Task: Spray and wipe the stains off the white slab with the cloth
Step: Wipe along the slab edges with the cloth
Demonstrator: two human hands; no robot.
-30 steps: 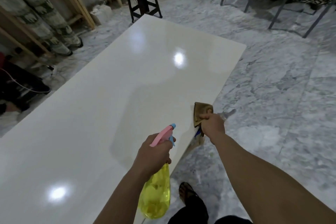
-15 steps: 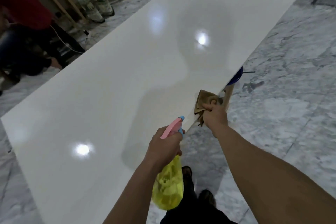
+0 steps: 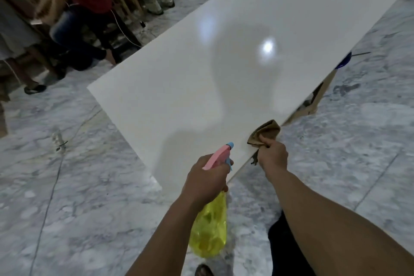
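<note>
Over a grey marbled floor [image 3: 94, 197], seen from the head camera, the left hand [image 3: 207, 180] is wrapped tight around the neck of a spray bottle [image 3: 209, 231]. Its body is clear yellow plastic and hangs below the fist; how much liquid is inside cannot be told. The pink trigger head with a blue nozzle [image 3: 229, 145] points up toward the white slab [image 3: 224, 63]. That slab runs from the near corner by the hands away to the upper right, glossy and pale, carrying two bright light reflections and a soft grey shadow; no stains can be made out on it. The right hand [image 3: 272, 154] is clenched on a brown cloth [image 3: 265, 132], bunched up and pressed against the slab's near right edge. Farther along that edge, a wooden support [image 3: 318, 101] shows beneath.
</note>
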